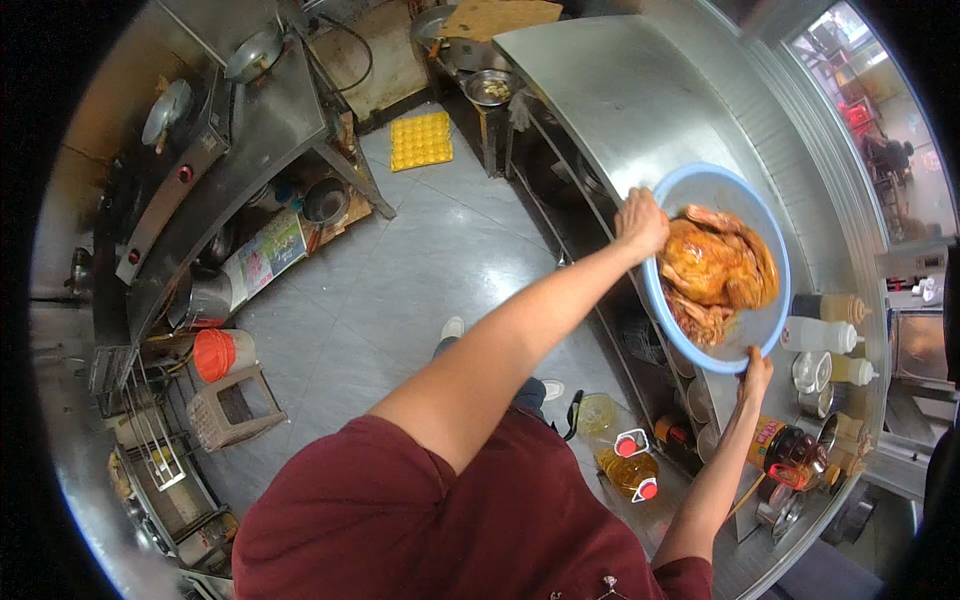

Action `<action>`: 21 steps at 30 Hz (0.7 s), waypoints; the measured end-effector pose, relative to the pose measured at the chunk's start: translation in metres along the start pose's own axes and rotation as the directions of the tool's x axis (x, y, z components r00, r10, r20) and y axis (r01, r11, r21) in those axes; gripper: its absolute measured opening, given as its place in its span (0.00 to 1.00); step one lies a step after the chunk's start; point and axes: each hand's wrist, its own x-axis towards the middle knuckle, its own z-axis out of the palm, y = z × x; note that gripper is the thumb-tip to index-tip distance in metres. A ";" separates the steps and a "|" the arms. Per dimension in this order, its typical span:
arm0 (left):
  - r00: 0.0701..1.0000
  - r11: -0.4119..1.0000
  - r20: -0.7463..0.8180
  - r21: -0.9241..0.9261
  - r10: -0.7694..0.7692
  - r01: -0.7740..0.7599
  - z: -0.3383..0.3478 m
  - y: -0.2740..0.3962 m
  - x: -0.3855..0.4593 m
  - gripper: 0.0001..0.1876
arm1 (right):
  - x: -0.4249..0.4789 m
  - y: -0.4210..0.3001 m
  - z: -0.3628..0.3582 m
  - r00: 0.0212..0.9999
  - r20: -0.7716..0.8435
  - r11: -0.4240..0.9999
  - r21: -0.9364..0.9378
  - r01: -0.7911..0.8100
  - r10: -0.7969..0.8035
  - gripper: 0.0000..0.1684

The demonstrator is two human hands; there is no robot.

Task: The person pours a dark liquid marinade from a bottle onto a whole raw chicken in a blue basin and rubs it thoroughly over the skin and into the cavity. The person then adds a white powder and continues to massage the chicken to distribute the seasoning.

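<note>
Both of my hands grip the rim of a light-blue plastic basin (785,262). My left hand (643,223) holds its upper left side, and my right hand (754,377) has the near side. Inside lies a whole plucked bird (712,259), orange-brown and glossy, with darker, reddish pieces (694,319) at its lower left. The basin is over the stainless-steel counter (607,82) and overhangs its front edge. Whether its base touches the counter cannot be told. Squeeze bottles (817,334) stand close to the basin's right side.
A large dark sauce bottle (787,450) and metal containers (780,510) crowd the counter's near end. Oil jugs (630,469) stand below. A yellow egg tray (421,141) and an overturned stool (236,409) are on the floor. The gas stove (172,187) runs along the left.
</note>
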 end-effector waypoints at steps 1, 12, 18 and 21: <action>1.000 0.999 -0.015 -0.045 0.014 -0.015 -0.004 -0.011 0.002 0.16 | -0.016 0.001 0.006 0.999 -0.040 1.000 -0.014 0.005 -0.005 0.10; 0.966 0.873 -0.022 -0.433 -0.258 0.224 -0.191 -0.176 -0.053 0.17 | -0.247 -0.026 0.183 0.988 -0.122 0.995 -0.002 0.101 -0.100 0.03; 0.922 0.953 -0.243 -0.077 -0.303 0.293 -0.259 -0.309 -0.094 0.09 | -0.265 0.092 0.297 0.979 0.160 0.991 0.018 -0.132 0.128 0.07; 0.897 0.936 -0.280 -0.018 -0.341 0.350 -0.248 -0.364 -0.113 0.08 | -0.254 0.161 0.334 0.924 0.255 0.954 0.018 -0.299 0.284 0.09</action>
